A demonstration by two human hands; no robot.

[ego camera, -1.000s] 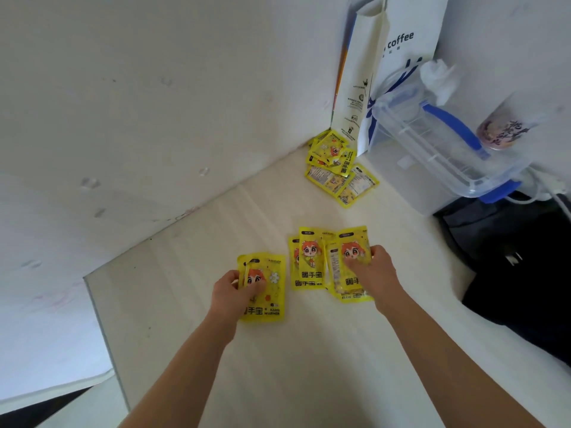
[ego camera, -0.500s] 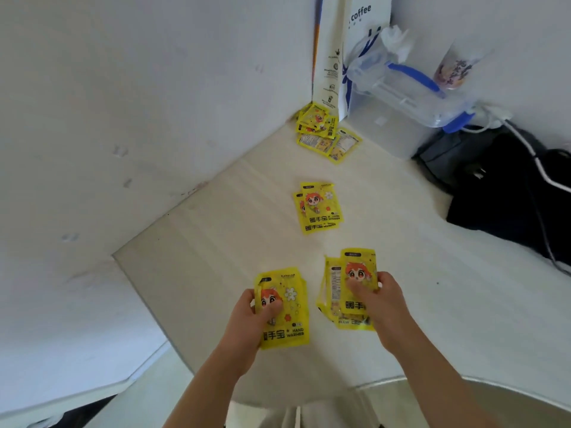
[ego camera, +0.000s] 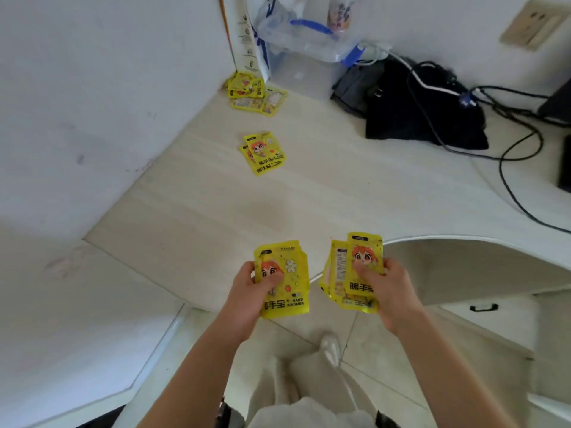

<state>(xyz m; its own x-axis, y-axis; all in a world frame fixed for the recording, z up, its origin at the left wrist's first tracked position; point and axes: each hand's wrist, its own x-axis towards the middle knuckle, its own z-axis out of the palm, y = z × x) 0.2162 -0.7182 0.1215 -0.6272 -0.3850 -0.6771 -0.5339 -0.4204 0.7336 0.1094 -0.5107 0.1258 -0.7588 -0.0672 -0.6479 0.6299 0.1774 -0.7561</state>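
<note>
My left hand point(ego camera: 251, 293) grips a small stack of yellow hand-warmer packets point(ego camera: 289, 281), thumb across the cartoon face. My right hand point(ego camera: 386, 291) grips another stack of the same yellow packets point(ego camera: 363, 261), fanned, one showing its printed back. Both stacks hang in the air over the near edge of the pale wooden desk point(ego camera: 200, 217). Two or three more packets point(ego camera: 263, 152) lie stacked in the middle of the desk. A loose pile of packets point(ego camera: 255, 94) lies in the far corner against the wall.
A clear plastic box with blue handles point(ego camera: 309, 41) and a white paper bag point(ego camera: 247, 35) stand at the back. Dark cloth point(ego camera: 423, 115) and black cables point(ego camera: 519, 149) lie at the right. My trouser legs and a shoe point(ego camera: 329, 350) show above the tiled floor.
Both hands have lifted their packet stacks off the desk and drawn them back past its near edge. The view has pulled back; one small stack stays on the desk.
</note>
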